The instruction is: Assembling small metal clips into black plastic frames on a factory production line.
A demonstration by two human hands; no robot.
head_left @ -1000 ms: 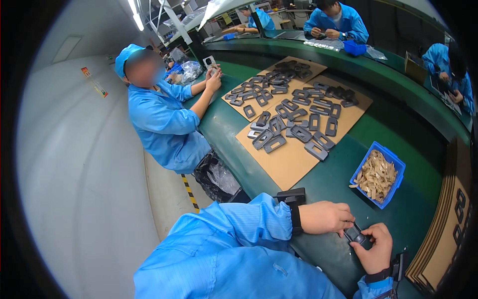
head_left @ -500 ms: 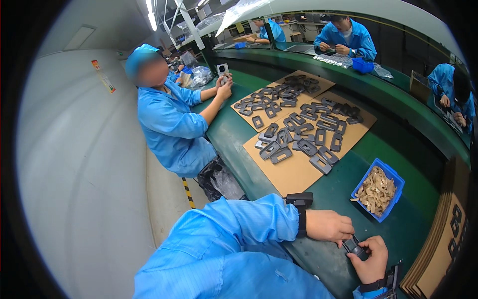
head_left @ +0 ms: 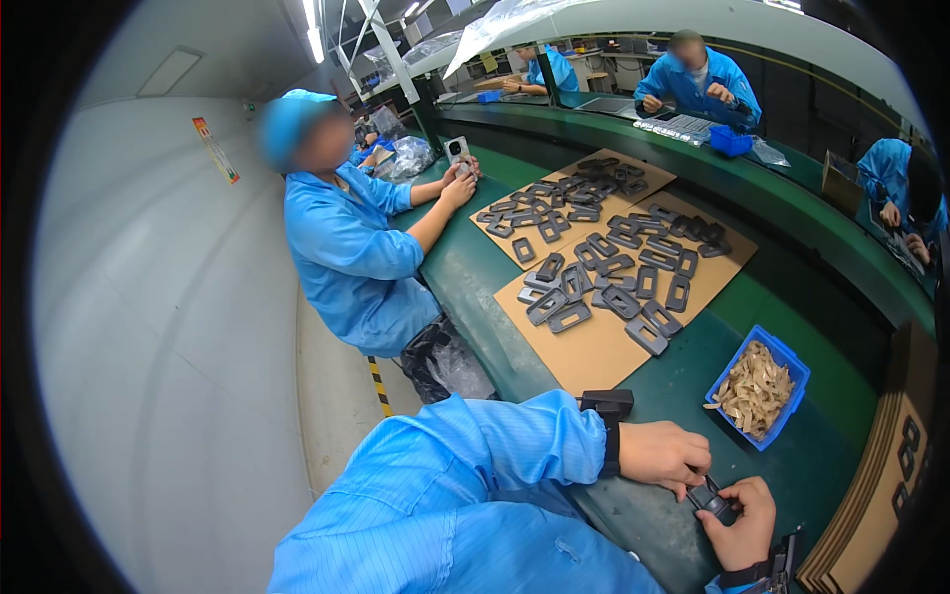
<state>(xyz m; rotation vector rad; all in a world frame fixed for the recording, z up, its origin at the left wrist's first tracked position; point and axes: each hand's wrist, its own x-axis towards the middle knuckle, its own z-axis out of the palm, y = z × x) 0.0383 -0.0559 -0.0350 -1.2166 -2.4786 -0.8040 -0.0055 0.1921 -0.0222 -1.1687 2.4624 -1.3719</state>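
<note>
At the near edge of the bench, both hands are on a small dark grey plastic frame (head_left: pixel 711 500) with rounded corners. My right hand (head_left: pixel 747 525) grips its near right side between thumb and fingers. From the far left my left hand (head_left: pixel 665 455) presses bent fingers against the frame's upper end, with the fingertips partly hidden. Beyond them stands a blue bin (head_left: pixel 795 398) filled with beige strip-like pieces (head_left: pixel 756 386). Similar dark grey frames (head_left: pixel 616 297) lie scattered over cardboard sheets (head_left: pixel 584 361) farther off.
A green bench (head_left: pixel 643 505) runs away to the far left. Stacked cardboard (head_left: pixel 866 485) stands at the right edge. At the left side a co-worker (head_left: pixel 351 247) in blue holds a phone-like object (head_left: pixel 458 150). More people sit behind a green divider (head_left: pixel 792 188).
The whole view has shifted slightly, so the scene sits farther right and lower. Both hands stay on the frame. Across the bench, a co-worker's hands have moved apart.
</note>
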